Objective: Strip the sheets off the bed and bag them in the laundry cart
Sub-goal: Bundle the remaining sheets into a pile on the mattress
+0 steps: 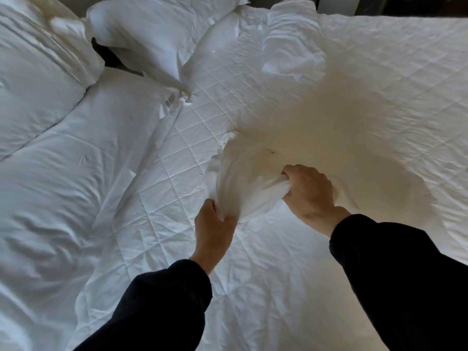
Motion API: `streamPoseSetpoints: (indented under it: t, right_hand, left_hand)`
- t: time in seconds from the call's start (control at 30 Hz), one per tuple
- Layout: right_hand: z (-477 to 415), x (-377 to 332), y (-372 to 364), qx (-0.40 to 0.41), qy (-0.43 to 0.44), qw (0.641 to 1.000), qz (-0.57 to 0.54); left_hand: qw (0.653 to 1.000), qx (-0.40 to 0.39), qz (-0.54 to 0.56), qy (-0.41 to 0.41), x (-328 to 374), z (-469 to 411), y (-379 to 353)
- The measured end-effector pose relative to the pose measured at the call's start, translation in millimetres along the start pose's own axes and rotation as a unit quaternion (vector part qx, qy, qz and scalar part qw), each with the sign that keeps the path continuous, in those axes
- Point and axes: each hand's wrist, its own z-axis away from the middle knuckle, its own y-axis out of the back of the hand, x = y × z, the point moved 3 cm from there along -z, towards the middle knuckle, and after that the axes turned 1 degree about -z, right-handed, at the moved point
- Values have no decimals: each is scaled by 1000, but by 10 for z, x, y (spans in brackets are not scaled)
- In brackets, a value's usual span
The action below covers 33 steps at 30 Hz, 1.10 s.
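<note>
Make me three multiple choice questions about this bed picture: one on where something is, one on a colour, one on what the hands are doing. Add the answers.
1. Where is the duvet?
A) at the picture's left
B) at the picture's right
C) under the pillows

2. What colour are the sleeves?
A) white
B) dark
C) red

3. Of the left hand and right hand, which grips the sheet?
A) left only
B) neither
C) both

Answers: 1 A, it is piled along the left side. 2 B, both are near black. 3 C, each clutches bunched cloth.
</note>
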Motion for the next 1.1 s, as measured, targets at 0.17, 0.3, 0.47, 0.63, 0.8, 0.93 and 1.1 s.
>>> streamPoseSetpoints:
  t: [0.17,0.3,0.47,0.63,0.8,0.93,1.1]
  right_hand:
    - [21,37,127,-10,-16,1000,-7]
    - [71,-5,71,-18,-10,1000,-6]
    - [279,-31,-175,-14,-8,1000,8]
    - [650,-183,-405,-8,59,996,63]
    - [1169,-231,-637,-66,128,987,71]
    - [1179,-197,-575,-144,178,973,28]
    - [673,56,-420,-149,166,975,2]
  left_hand:
    - [973,-4,-65,-221,-76,-241,397]
    - [985,49,-76,-150,-142,-407,459]
    - [944,-41,264,195,-276,-160,158]
    - [830,44,451,324,-443,-66,275]
    - [919,105,224,306,-563,85,308]
    - [980,164,116,0,-172,79,315]
    - [937,-29,-241,-250,329,-65,-248]
